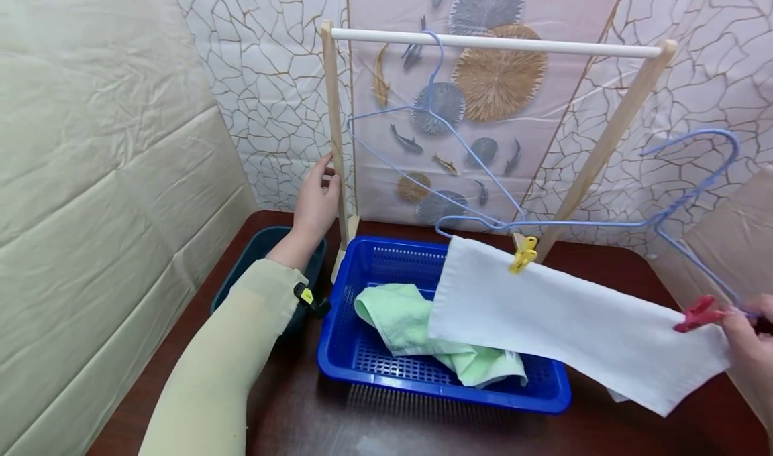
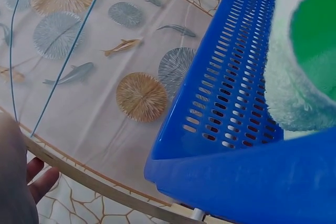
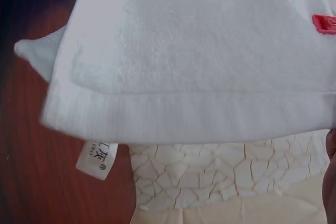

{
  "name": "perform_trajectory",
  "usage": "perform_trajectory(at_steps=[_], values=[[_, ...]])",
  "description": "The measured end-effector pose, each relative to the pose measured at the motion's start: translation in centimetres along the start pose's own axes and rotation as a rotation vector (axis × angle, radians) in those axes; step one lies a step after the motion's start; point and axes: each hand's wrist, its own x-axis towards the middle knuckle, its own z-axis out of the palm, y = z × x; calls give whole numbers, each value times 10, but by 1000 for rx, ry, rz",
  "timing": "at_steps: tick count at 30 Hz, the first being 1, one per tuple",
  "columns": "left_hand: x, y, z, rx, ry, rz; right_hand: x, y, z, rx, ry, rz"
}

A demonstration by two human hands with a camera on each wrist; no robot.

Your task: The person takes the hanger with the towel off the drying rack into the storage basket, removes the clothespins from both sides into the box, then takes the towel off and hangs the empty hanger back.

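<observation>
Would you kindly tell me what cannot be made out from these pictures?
- Right hand: cut off by the right edge of the head view.
- Dark teal basin: much of its inside is hidden in the head view by the left arm.
- Blue basket: back right corner hidden in the head view behind the white towel.
- White tag: its round mark is too small to make out in the right wrist view.

A towel point(image 1: 398, 318) lies in the basket point(image 1: 435, 389); a tub point(image 1: 249, 260) stands left, the rack point(image 1: 513, 43) seemingly mostly behind.
</observation>
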Motion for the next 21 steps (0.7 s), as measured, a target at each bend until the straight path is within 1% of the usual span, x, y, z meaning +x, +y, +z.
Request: perform_trajectory(at_steps=[1, 2, 3, 4, 5, 6, 8, 11, 14, 18, 21], values=[[0, 0, -1, -2, 0, 2, 2, -7, 4, 29, -5, -77], [-1, 0, -1, -4, -2, 3, 4, -18, 9, 79, 1, -100], [-1, 0, -2, -2, -3, 5, 6, -24, 13, 126, 5, -130], [-1, 0, -2, 0, -4, 7, 9, -27, 18, 191, 0, -179], [-1, 0, -3, 4, -6, 6, 12, -29, 21, 228, -12, -231], [-1, 0, -4, 6, -7, 5, 15, -31, 24, 257, -27, -265], [-2, 1, -4, 10, -16, -1, 19, -31, 29, 254, -56, -302], [-3, 0, -4, 14, -26, -5, 23, -35, 34, 154, -100, -314], [-6, -3, -6, 9, -35, -2, 27, -42, 42, 157, -113, -346], [-12, -8, -9, 25, -43, 16, 32, -50, 55, 236, -118, -403], [-18, -10, -13, 40, -49, 38, 36, -50, 62, 230, -125, -426]])
